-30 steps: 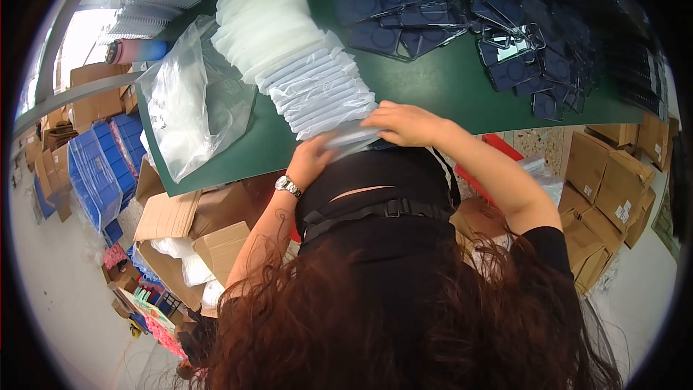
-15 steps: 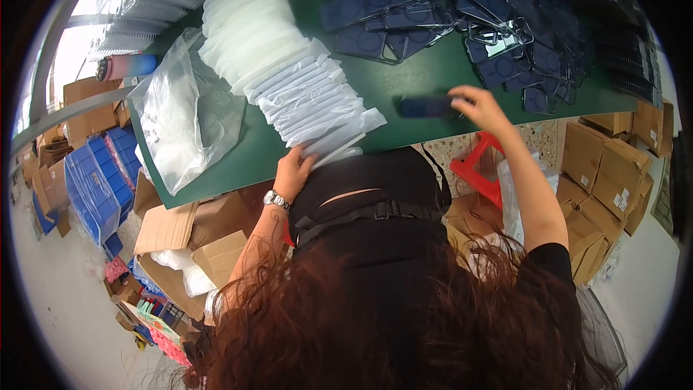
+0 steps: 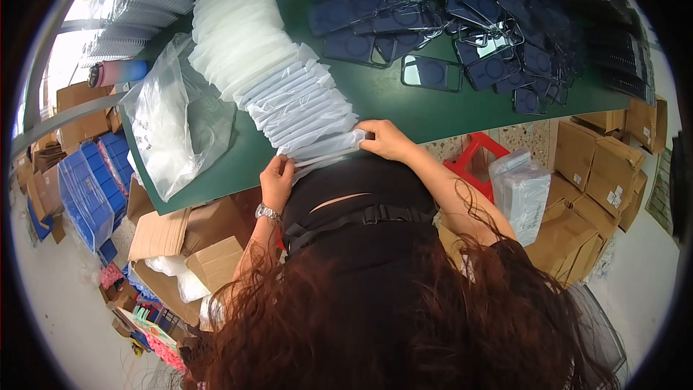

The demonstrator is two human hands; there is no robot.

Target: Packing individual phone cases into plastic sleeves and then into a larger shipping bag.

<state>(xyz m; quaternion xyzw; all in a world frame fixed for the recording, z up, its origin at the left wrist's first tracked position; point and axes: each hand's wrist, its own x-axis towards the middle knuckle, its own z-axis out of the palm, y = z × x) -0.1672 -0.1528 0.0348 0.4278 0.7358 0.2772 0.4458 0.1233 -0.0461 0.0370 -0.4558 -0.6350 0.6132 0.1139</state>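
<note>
Here | left grip (image 3: 276, 183), right grip (image 3: 390, 142): nearly closed | pinching white sleeves (image 3: 323, 149)

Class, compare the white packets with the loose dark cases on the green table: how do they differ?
The white packets are pale and cloudy; the loose dark cases are navy with glossy parts.
The white packets overlap in one row; the loose dark cases lie at mixed angles.
The left hand and right hand touch the nearest white packets; neither touches the loose dark cases.
Both groups lie on the green table.
</note>
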